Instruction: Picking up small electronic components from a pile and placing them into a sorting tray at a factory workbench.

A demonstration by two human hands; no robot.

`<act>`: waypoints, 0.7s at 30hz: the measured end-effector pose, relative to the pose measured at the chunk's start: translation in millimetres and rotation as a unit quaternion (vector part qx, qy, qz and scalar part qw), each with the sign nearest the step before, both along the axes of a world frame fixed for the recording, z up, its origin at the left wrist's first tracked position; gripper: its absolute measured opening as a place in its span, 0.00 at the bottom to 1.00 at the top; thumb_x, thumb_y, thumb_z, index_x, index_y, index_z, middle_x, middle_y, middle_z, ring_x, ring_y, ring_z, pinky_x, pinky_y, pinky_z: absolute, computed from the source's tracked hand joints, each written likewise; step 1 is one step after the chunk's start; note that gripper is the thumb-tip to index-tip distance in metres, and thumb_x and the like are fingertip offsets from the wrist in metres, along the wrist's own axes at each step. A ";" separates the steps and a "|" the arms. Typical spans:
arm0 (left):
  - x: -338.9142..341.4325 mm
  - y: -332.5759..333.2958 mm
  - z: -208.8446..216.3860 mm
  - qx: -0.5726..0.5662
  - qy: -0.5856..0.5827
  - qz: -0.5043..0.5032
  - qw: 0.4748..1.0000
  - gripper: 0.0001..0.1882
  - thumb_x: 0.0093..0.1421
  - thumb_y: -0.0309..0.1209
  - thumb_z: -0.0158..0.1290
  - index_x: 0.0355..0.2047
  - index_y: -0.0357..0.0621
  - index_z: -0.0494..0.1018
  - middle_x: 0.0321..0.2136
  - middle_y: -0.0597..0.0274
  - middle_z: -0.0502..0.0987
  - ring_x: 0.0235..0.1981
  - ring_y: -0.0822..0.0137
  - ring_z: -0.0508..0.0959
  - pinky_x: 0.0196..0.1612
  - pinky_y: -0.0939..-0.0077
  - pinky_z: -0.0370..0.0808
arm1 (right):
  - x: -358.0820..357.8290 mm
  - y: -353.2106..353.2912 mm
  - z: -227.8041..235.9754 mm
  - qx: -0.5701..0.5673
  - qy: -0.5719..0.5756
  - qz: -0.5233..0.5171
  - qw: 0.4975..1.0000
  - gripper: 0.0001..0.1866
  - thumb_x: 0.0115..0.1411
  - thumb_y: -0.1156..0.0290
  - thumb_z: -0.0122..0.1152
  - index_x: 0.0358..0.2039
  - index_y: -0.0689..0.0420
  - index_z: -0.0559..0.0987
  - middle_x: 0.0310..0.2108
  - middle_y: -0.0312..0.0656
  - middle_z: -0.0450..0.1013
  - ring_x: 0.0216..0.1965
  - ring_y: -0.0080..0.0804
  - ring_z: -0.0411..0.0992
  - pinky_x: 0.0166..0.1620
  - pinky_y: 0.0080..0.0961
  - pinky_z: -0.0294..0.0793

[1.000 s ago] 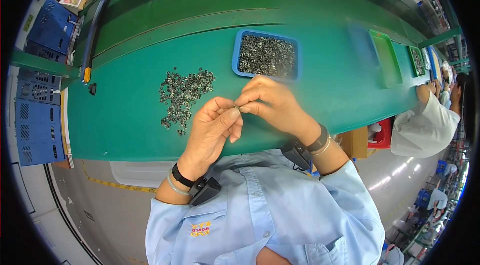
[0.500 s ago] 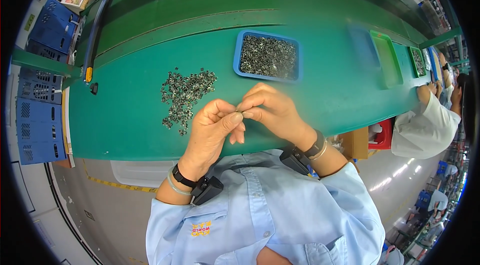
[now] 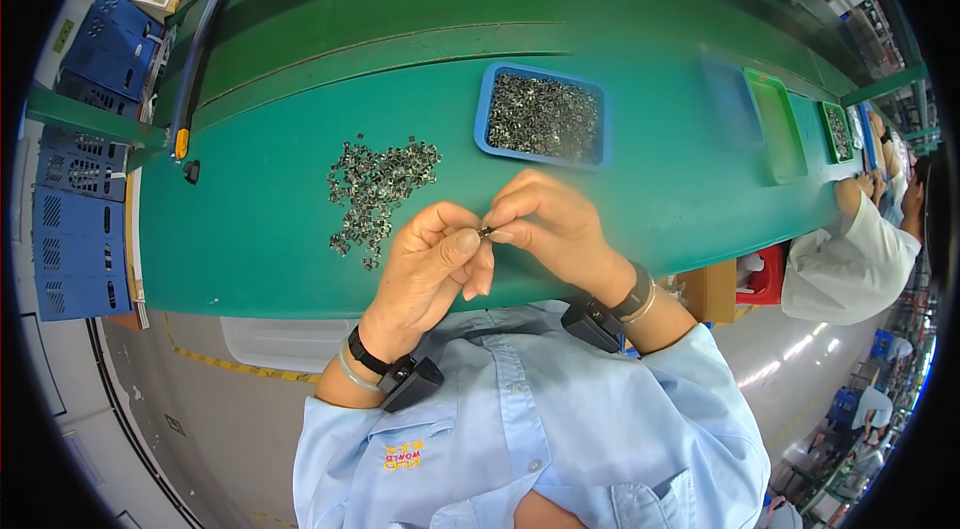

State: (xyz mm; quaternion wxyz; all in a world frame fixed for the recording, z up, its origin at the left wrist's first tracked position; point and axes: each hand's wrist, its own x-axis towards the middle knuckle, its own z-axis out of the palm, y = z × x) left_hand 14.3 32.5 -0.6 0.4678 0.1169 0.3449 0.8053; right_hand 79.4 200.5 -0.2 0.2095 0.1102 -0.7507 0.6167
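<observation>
Between the fingertips of both hands is a small dark metallic part (image 3: 485, 231), mostly covered by the fingers. My left hand (image 3: 432, 254) pinches it from the left, thumb against forefinger. From the other side my right hand (image 3: 550, 224) grips it with thumb and fingers. Just beyond my left hand, a loose pile of small black-and-silver parts (image 3: 375, 184) is spread on the green table (image 3: 260, 229). Farther off, beyond my right hand, a blue tray (image 3: 482, 119) holds a heap of similar small parts.
A green tray (image 3: 790, 134) lies at the right, with a smaller green tray of parts (image 3: 836, 132) past it. A person in a white sleeve (image 3: 850, 264) works at the right end. Blue crates (image 3: 85, 254) stack at the left. A cardboard box (image 3: 709, 289) stands below the table edge.
My fingers have parted slightly at the tips, so more of the small dark part shows. Both hands stay in nearly the same place.
</observation>
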 end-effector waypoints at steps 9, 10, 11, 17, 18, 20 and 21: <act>-1.9 1.6 -6.4 0.058 -0.046 -0.021 0.997 0.07 0.59 0.31 0.54 0.31 0.43 0.67 0.18 0.61 0.72 0.15 0.70 0.69 0.17 0.78 0.64 | -1.3 -1.6 3.6 0.014 0.005 0.017 1.000 0.07 0.50 0.78 0.64 0.30 0.57 0.77 0.29 0.38 0.73 0.31 0.31 0.72 0.32 0.25 0.71; -2.3 1.4 -6.0 0.058 -0.047 -0.021 0.997 0.07 0.59 0.31 0.54 0.31 0.43 0.67 0.18 0.61 0.72 0.15 0.70 0.69 0.17 0.78 0.64 | -1.6 -1.5 4.7 0.015 0.005 0.017 1.000 0.07 0.50 0.78 0.64 0.30 0.57 0.77 0.29 0.38 0.73 0.31 0.31 0.72 0.32 0.25 0.71; -2.6 0.8 -5.2 0.054 -0.048 -0.024 0.997 0.08 0.59 0.31 0.54 0.31 0.43 0.67 0.18 0.61 0.72 0.15 0.70 0.69 0.17 0.78 0.64 | -1.9 -1.5 6.2 0.025 0.008 0.015 1.000 0.07 0.50 0.78 0.64 0.30 0.57 0.77 0.29 0.39 0.73 0.31 0.31 0.72 0.32 0.25 0.71; -4.4 -1.4 1.2 0.030 -0.047 -0.037 0.998 0.08 0.60 0.31 0.54 0.31 0.43 0.67 0.18 0.61 0.72 0.15 0.71 0.69 0.18 0.79 0.64 | -2.6 0.9 14.0 0.085 0.024 0.011 0.996 0.07 0.49 0.78 0.65 0.30 0.57 0.77 0.27 0.39 0.73 0.29 0.33 0.73 0.29 0.26 0.71; -4.9 -1.7 2.5 0.029 -0.047 -0.037 0.998 0.08 0.60 0.31 0.54 0.31 0.43 0.67 0.18 0.61 0.72 0.15 0.71 0.69 0.18 0.79 0.64 | -2.7 1.5 13.7 0.085 0.024 0.011 0.996 0.07 0.49 0.78 0.65 0.30 0.57 0.77 0.27 0.39 0.73 0.29 0.33 0.73 0.29 0.26 0.71; -6.5 -2.3 5.0 -0.006 -0.033 -0.042 0.999 0.07 0.60 0.31 0.53 0.31 0.43 0.67 0.18 0.61 0.72 0.16 0.72 0.69 0.18 0.79 0.64 | -3.2 3.0 13.1 0.098 0.029 0.009 0.995 0.07 0.49 0.78 0.65 0.30 0.57 0.77 0.27 0.39 0.73 0.28 0.33 0.73 0.29 0.26 0.72; -6.7 -2.8 5.6 -0.024 -0.025 -0.043 0.998 0.07 0.61 0.31 0.52 0.31 0.43 0.67 0.18 0.62 0.72 0.16 0.72 0.68 0.18 0.80 0.64 | -3.7 3.4 12.7 0.104 0.031 0.009 0.994 0.07 0.49 0.78 0.65 0.30 0.57 0.77 0.26 0.39 0.73 0.28 0.34 0.73 0.29 0.26 0.72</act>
